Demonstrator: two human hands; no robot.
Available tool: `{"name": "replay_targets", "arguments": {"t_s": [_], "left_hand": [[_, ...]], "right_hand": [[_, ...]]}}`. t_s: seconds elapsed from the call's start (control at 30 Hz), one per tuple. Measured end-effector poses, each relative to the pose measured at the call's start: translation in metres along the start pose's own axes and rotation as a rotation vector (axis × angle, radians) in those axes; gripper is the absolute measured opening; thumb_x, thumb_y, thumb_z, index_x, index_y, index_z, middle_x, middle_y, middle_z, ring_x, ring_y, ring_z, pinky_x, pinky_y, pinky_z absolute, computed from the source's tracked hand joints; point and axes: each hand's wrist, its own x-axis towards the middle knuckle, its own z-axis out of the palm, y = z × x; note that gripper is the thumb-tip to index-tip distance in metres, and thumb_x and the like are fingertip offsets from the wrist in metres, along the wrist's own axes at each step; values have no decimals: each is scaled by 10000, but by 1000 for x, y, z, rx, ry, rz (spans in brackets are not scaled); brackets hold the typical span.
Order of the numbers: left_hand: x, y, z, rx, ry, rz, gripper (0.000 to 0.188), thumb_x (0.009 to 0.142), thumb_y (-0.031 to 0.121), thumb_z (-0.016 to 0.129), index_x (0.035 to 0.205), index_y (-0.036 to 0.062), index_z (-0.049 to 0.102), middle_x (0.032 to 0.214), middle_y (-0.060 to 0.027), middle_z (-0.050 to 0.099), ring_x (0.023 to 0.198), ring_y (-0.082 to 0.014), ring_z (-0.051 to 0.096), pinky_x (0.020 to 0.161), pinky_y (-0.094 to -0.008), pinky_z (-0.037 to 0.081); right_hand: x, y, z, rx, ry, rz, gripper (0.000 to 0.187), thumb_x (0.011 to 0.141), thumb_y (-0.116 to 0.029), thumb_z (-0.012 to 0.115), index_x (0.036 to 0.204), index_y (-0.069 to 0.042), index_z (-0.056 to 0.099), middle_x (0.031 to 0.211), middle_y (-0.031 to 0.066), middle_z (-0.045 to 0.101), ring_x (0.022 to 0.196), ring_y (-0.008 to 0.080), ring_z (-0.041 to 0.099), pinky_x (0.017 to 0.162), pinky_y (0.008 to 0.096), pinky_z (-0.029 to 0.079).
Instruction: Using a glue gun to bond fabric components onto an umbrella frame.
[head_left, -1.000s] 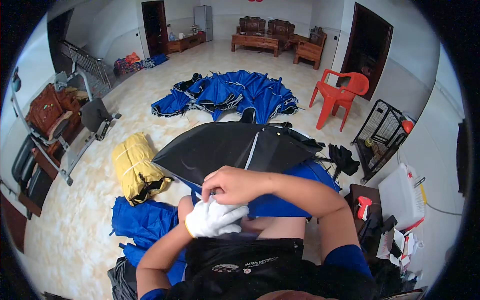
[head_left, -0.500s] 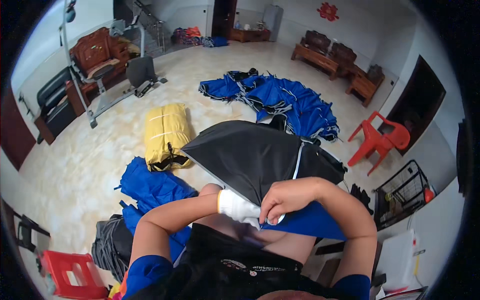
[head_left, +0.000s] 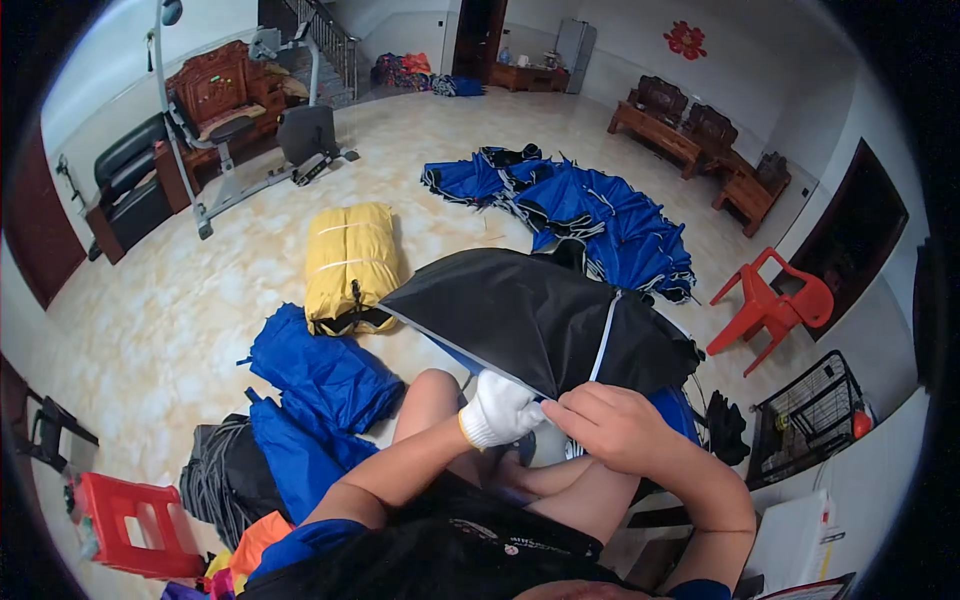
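Observation:
A black umbrella canopy (head_left: 500, 305) with a grey edge and a white strip across it spreads over my knees. Some of its blue underside shows by my right wrist. White-gloved, my left hand (head_left: 497, 408) is closed on the canopy's near edge, close to a corner. My bare right hand (head_left: 612, 428) pinches the same edge just to the right, its fingertips almost touching the glove. Whatever small part lies between the fingers is hidden.
A yellow strapped bundle (head_left: 352, 255) and folded blue fabric (head_left: 320, 375) lie at left, near grey cords (head_left: 225, 470) and a red stool (head_left: 135, 525). Blue canopies (head_left: 590, 215) are heaped ahead. A red chair (head_left: 775, 305) and wire cage (head_left: 808, 415) stand at right.
Both hands have moved up and away from my lap, still together at the canopy edge. The blue underside that hung below my right hand has mostly gone from sight. The view has shifted slightly.

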Motion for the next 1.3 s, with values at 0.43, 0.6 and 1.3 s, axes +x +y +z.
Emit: {"name": "replay_targets", "arguments": {"t_s": [0.43,0.6,1.3], "left_hand": [[-3,3,2,28,8,-20,315,754,369,558,849,78,631,856,-161,618,780,-376,584,695,-455,452],[0,3,2,41,49,15,306,749,361,562,855,84,635,867,-162,622,794,-378,586,709,-457,453],[-37,35,-11,195,-303,77,704,708,541,615,1245,96,516,1248,-149,518,1148,-344,485,966,-427,365]], "right_hand": [[-2,-4,-2,39,53,6,304,688,-61,561,979,21,593,869,103,581,795,236,584,689,305,498],[-4,-2,4,130,99,52,282,695,-71,554,958,20,592,870,104,582,799,240,582,698,304,494],[-51,-93,-95,949,1391,9,214,835,-244,552,667,-120,507,960,37,499,924,171,422,802,332,353]]}}
